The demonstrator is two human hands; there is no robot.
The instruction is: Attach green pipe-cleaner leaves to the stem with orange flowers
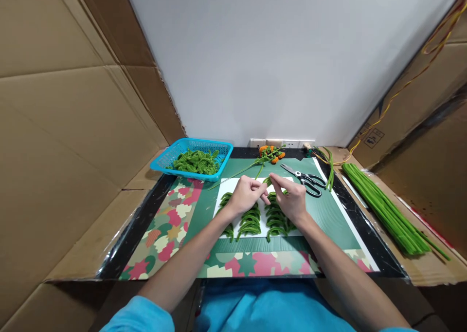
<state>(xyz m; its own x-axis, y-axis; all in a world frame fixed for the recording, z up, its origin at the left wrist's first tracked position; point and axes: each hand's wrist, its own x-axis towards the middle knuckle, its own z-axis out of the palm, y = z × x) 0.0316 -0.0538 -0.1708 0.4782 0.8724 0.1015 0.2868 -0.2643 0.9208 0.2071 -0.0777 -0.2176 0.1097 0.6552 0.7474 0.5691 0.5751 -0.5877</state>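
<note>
Over the white sheet [233, 237], my left hand [248, 195] and my right hand [292, 198] meet with fingers pinched. A short, fuzzy green pipe cleaner piece [267, 181] lies between their fingertips, partly hidden by the fingers. Below them, curved green pipe cleaner pieces [250, 222] lie stacked in columns on the sheet, with more curved pieces [276, 220] under my right hand. Behind my hands is a pipe cleaner flower stem [251, 164] with orange blossoms [275, 154]. Scissors [308, 180] with black handles lie right of my right hand, partly spread.
A blue basket [155, 165] at the back left holds many looped green pieces [197, 161]. On the right lie a bundle of long green pipe cleaners [383, 208] and some loose strands [330, 169]. Cardboard walls [73, 127] flank the table; yellow wires [397, 93] hang at right.
</note>
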